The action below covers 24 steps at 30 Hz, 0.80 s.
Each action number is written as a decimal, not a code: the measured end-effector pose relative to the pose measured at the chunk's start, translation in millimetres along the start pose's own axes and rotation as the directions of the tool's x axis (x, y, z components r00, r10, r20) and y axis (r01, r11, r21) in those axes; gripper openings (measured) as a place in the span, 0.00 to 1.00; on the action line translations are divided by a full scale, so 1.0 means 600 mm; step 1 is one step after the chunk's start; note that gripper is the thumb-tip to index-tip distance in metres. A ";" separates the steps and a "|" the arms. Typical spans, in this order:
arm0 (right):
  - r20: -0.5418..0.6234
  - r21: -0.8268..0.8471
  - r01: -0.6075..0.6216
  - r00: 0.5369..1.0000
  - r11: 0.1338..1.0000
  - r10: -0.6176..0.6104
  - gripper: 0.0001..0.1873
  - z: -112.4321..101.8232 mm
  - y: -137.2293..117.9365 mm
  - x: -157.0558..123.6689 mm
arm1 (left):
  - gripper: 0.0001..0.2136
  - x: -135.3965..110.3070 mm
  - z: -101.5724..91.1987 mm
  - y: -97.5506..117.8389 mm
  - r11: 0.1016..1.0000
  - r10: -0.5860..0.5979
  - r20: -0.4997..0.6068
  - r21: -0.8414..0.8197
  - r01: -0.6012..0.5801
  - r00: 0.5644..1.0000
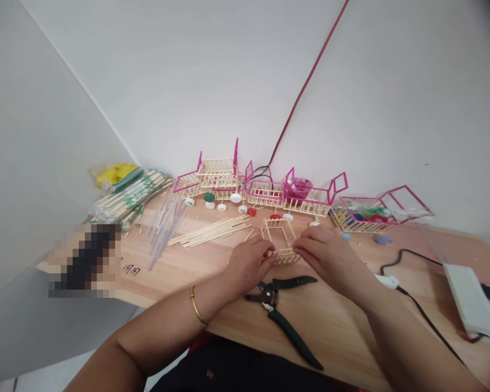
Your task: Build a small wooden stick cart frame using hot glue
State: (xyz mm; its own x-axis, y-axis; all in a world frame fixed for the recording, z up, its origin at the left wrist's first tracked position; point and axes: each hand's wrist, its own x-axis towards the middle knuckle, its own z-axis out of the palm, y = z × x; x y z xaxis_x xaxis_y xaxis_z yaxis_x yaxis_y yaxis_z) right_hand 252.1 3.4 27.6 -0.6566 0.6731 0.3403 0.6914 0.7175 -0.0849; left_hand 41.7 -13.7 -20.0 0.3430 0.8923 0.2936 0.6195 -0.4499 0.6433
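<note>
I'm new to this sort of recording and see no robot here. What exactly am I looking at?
There is no machine: these are a person's own two bare hands, seen in one picture from a camera worn on the head, looking forward and down. The left hand and right hand are both at a small frame of pale sticks; how firmly each grips it is hard to tell. On the wooden table, dark-handled pruning shears lie closest to the person. Beyond are loose sticks, round caps in white, red and green, and, near the wall, stick structures edged in purple. A patch at the left is pixelated, so what it covers cannot be told.
</note>
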 end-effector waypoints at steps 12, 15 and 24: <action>0.012 -0.009 0.018 1.000 1.000 -0.018 0.09 0.000 0.004 -0.002 | 0.04 0.001 0.004 -0.001 0.999 0.020 0.006 0.029 -0.020 1.000; 0.025 -0.009 0.014 1.000 1.000 -0.014 0.09 0.001 0.002 -0.002 | 0.04 0.001 0.004 -0.001 0.999 0.018 0.009 0.038 -0.018 1.000; 0.046 0.009 0.012 0.999 1.000 -0.012 0.09 0.002 0.004 -0.005 | 0.04 0.001 0.001 0.004 0.999 0.035 0.019 0.022 -0.035 0.999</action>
State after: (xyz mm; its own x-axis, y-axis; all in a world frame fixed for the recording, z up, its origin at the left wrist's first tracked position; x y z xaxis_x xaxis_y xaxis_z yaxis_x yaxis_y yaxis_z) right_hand 255.1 3.4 25.1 -0.6783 0.6718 0.2977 0.6808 0.7270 -0.0895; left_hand 43.9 -14.5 -18.9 0.3781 0.8750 0.3023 0.6223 -0.4820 0.6168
